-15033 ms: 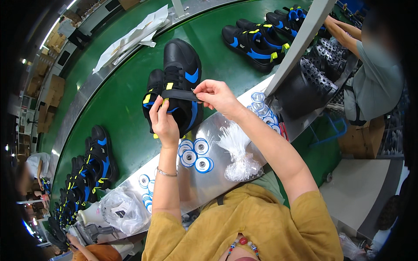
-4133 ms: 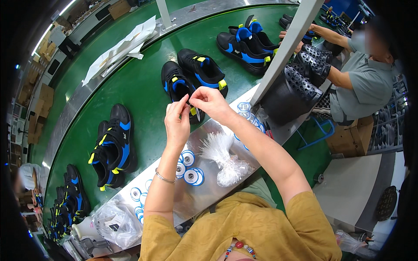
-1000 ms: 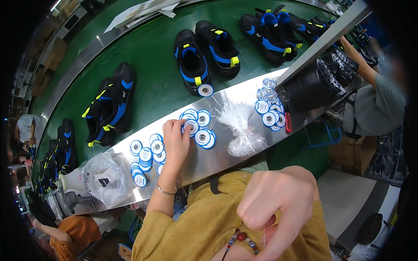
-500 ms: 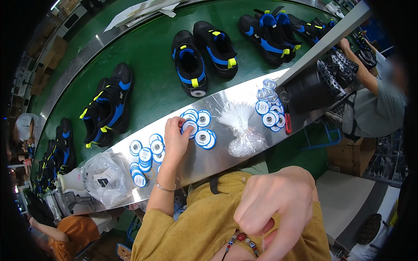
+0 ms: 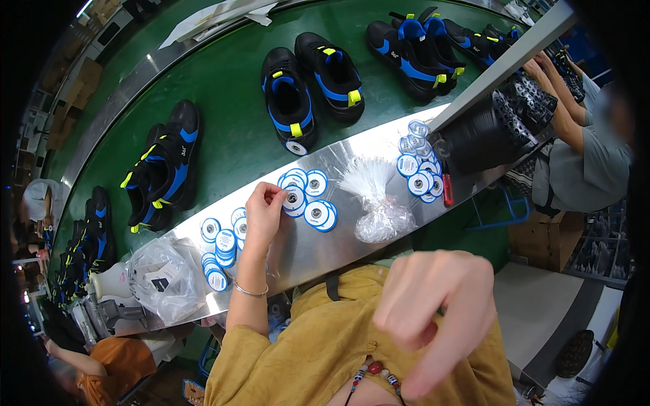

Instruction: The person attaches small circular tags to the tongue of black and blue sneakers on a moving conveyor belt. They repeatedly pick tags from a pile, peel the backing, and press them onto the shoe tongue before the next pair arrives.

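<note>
My left hand (image 5: pixel 263 215) reaches over the metal ledge, thumb and fingertips closed on the edge of a round blue-rimmed white tag (image 5: pixel 294 199). That tag lies at the near left of a small cluster of similar tags, with another tag stack (image 5: pixel 318 215) just to its right. Close to the camera, above my lap, my right hand (image 5: pixel 440 304) is curled up with its fingers bent. Whatever its fingertips pinch, if anything, is hidden. A bundle of clear plastic fasteners (image 5: pixel 379 196) lies right of the tags.
Black and blue shoes (image 5: pixel 288 101) stand in pairs on the green belt (image 5: pixel 227 74) beyond the ledge. More round tags (image 5: pixel 225 247) lie left, beside a clear plastic bag (image 5: pixel 166 281). Red-handled snippers (image 5: pixel 447 189) lie right, near a grey post (image 5: pixel 508 64). A co-worker (image 5: pixel 582 155) works at right.
My right hand has risen and turned, its fingertips now out of sight. My left fingers have slid to the tag's left edge. The shoes have shifted slightly left.
</note>
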Motion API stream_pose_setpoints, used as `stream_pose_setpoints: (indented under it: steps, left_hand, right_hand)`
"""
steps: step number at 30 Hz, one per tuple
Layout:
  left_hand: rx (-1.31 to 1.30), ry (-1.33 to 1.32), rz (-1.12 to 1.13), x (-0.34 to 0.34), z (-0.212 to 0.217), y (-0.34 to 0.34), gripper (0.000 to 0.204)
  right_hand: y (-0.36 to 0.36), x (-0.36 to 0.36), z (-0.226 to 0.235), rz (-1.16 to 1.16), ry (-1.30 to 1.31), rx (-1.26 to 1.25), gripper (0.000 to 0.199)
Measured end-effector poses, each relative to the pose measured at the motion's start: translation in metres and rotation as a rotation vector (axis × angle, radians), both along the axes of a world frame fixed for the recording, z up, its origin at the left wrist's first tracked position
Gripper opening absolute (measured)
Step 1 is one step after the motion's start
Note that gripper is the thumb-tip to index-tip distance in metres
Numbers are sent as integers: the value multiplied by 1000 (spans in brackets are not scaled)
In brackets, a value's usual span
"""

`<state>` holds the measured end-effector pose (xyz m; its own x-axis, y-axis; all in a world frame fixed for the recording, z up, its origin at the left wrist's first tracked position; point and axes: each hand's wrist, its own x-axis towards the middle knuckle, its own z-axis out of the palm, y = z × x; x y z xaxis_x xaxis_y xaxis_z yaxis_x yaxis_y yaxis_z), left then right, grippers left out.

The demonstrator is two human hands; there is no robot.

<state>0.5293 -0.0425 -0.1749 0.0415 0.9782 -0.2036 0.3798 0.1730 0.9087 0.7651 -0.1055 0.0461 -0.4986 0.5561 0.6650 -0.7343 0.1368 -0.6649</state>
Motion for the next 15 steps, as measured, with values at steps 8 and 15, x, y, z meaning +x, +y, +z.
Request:
stream_pose_setpoints:
  steps: [8,15]
  left_hand:
    - [-126,-177,55,7,26,1,9]
    - [-204,-694,189,36,36,1,10]
  right_hand:
    - [-4,26,-26,-389,-578,-339,25]
    - [27,-8,-129,-718,-813,-619,14]
